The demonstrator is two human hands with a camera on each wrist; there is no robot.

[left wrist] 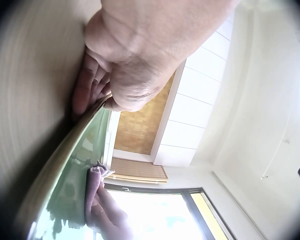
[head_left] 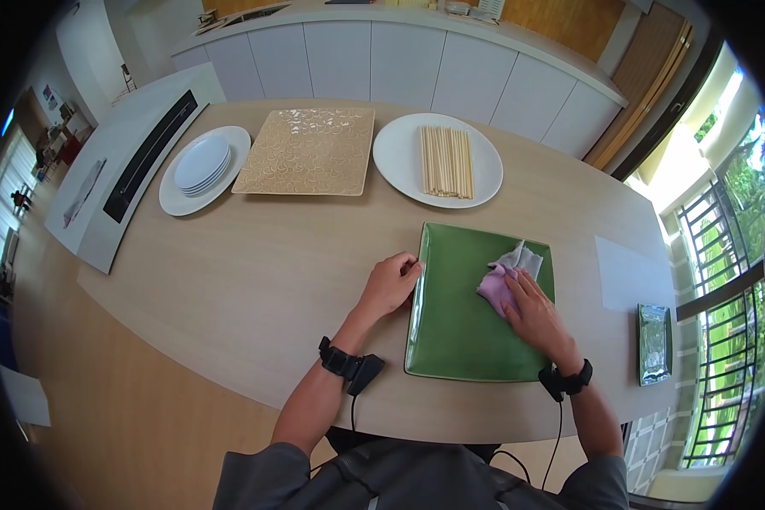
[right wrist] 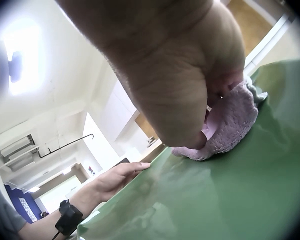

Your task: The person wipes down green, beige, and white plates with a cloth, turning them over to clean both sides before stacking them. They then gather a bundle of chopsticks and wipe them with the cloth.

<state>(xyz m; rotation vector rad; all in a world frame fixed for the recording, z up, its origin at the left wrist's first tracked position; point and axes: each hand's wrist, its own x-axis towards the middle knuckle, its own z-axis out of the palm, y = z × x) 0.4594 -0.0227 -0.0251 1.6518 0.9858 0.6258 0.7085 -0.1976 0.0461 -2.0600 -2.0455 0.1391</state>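
A large square green plate lies before me on the table. My left hand grips its left edge; in the left wrist view the thumb is on the upper side and the fingers reach beneath the rim. On the plate's right half, my right hand holds a pink and grey cloth against the glossy surface. The right wrist view has the fluffy cloth bunched under the fingers and thumb, its pink side toward the camera.
Behind stand a white plate with stacked small plates, a patterned beige square plate, and a round white plate bearing wooden sticks. A small dark green dish and a white sheet lie right.
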